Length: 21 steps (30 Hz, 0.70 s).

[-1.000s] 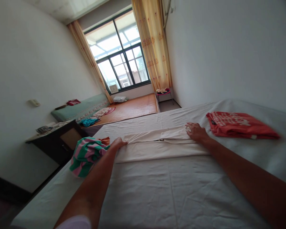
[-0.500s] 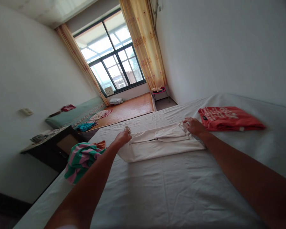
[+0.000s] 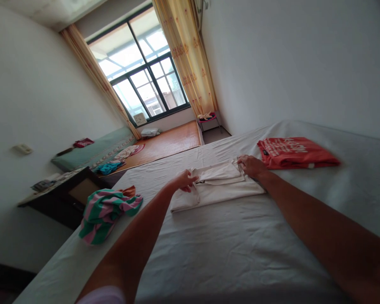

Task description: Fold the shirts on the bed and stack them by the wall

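Left grip [image 3: 181, 180] loosely spread at left end of cream cloth [image 3: 221, 191], right grip [image 3: 251, 166] pinching its far-right corner

Daylit dark-framed window [image 3: 149, 69], yellow curtains [image 3: 185, 55], pale walls [image 3: 288, 63], dark cabinet [image 3: 61, 207]

Matt cream cloth garment [image 3: 220, 193], creased matt cloth sheet [image 3: 224, 253], faintly glossy brown mat [image 3: 171, 141]

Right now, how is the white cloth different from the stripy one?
The white cloth is plain, but the stripy cloth has green and pink stripes. The white cloth lies in flat folds; the stripy cloth is bunched up. The left hand and right hand are at the white cloth; neither is on the stripy cloth. Both lie on the pale sheet.
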Available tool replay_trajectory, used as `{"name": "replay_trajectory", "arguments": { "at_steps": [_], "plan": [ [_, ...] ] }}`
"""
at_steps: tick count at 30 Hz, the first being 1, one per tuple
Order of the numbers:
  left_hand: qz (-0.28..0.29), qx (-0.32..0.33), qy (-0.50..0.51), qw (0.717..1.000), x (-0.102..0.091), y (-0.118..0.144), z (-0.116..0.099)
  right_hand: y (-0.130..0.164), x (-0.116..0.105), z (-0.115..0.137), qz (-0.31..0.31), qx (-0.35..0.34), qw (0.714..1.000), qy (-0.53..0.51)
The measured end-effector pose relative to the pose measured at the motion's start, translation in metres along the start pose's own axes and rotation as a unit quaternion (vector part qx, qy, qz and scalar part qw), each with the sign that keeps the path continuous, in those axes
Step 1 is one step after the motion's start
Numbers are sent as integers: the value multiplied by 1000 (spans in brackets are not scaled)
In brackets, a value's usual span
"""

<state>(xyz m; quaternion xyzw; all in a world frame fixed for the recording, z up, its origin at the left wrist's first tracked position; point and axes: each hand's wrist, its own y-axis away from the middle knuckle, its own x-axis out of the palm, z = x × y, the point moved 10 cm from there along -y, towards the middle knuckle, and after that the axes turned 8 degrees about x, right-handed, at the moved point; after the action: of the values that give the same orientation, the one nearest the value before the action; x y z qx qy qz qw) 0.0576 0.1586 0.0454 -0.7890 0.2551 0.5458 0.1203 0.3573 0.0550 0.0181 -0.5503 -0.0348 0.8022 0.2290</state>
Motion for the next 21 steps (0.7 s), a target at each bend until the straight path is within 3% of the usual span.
{"name": "replay_trajectory", "arguments": {
  "at_steps": [3,6,11,13,14,16,18,21],
  "plan": [
    [-68,36,2,997,-14,1,1,2,1,-1,-3,10,1000,10],
    [-87,54,-21,994,-1,9,5,3,3,0,-4,13,1000,16],
    [-23,137,-91,986,45,20,-9,3,3,2,-9,8,1000,13],
    [4,185,-46,982,44,20,-16,2,1,2,-9,6,1000,6],
    [-9,199,-13,980,34,20,-16,1,0,2,-11,5,1000,2],
    [-70,148,38,986,4,17,4,0,-4,0,-23,6,1000,-7],
    [-119,25,53,991,-18,20,43,0,-9,-3,-40,15,999,-21],
    [-99,-87,71,989,-16,31,81,-1,-16,-10,-60,41,996,-46]
  ]
}}
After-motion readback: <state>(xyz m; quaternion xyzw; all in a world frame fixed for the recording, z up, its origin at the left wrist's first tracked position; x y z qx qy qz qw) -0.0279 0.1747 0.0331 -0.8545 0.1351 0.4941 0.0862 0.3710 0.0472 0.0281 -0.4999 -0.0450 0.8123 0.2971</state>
